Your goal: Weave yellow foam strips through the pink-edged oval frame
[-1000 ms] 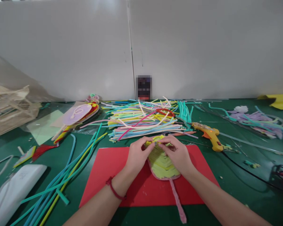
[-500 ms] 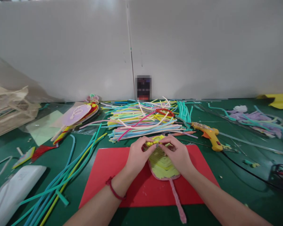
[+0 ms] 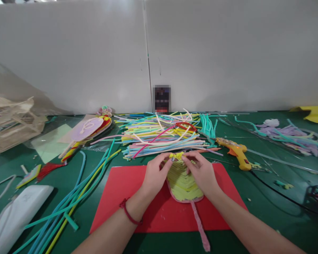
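Both hands meet at the top of a yellow-green fan-shaped craft piece (image 3: 184,187) with a pink rim and a pink handle (image 3: 200,227). My left hand (image 3: 156,173) pinches the left end of a small bright yellow piece (image 3: 176,155), perhaps bent fuzzy stem. At its right end, the fingertips of my right hand (image 3: 201,173) are closed on the same piece. The fan's upper edge is partly hidden by my fingers. Beneath it lies a red sheet (image 3: 127,197) on the green table.
Behind my hands lies a pile of colourful fuzzy stems (image 3: 159,137) with red-handled scissors (image 3: 187,126). An orange glue gun (image 3: 237,153) with a black cord rests to the right. Loose blue and green stems (image 3: 76,197), a white device (image 3: 21,211) and a purple fan (image 3: 88,129) are on the left.
My fingertips have shifted slightly apart, and more of the bright yellow piece shows between them. The fan and handle stay nearly where they were.
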A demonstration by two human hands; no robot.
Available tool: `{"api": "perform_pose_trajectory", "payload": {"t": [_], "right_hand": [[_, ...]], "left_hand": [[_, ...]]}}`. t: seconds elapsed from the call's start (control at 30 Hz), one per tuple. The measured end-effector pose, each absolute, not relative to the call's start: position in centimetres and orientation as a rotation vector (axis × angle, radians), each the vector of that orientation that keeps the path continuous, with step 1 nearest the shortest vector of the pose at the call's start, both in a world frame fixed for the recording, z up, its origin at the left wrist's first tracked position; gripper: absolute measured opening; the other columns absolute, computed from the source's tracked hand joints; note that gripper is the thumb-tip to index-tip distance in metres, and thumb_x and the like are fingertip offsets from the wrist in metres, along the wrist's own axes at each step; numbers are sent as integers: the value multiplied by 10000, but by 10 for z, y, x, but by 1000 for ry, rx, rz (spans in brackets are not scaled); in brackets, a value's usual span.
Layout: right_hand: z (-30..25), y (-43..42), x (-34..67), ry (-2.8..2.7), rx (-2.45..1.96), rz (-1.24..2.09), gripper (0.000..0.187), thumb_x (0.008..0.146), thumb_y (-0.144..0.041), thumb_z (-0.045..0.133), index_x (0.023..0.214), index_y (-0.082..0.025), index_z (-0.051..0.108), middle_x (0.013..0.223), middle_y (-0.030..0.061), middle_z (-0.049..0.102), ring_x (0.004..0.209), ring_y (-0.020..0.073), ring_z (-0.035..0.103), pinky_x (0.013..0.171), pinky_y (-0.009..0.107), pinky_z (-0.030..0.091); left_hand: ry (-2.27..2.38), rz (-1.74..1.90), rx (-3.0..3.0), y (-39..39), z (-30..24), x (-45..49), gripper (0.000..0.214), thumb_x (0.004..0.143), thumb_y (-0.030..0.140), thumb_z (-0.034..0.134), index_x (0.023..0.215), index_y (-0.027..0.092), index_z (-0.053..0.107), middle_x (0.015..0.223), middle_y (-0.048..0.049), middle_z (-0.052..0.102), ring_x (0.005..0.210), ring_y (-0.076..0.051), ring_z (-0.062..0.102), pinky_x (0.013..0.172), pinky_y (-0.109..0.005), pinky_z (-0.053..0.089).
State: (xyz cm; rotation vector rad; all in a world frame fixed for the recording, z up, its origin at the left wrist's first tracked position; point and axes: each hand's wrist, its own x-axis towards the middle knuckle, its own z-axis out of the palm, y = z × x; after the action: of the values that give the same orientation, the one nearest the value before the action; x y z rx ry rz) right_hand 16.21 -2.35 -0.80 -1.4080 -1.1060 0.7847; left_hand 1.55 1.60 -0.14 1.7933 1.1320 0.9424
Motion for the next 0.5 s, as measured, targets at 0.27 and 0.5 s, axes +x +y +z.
{"api": "perform_pose_trajectory", "payload": {"t": [0.27, 0.5], "right_hand": [[-11, -23, 163, -1134, -1421, 792, 254, 732, -401, 620, 871, -190, 615, 818, 42, 620, 526, 105, 526, 432, 218, 452], [-14, -22, 163, -1157, -1436, 764, 237, 724, -409, 621, 803, -186, 608, 801, 40, 618, 582, 129, 553, 428, 218, 438]], "left_hand": [[1184, 946, 1797, 15, -1, 16, 157, 820, 273, 497, 752, 172, 596, 738, 5, 637, 700, -123, 568, 653, -210, 432], [1205, 918, 1841, 15, 1, 16, 188, 834, 282, 476, 705, 176, 561, 694, 14, 621, 664, -114, 549, 626, -201, 410]]}}
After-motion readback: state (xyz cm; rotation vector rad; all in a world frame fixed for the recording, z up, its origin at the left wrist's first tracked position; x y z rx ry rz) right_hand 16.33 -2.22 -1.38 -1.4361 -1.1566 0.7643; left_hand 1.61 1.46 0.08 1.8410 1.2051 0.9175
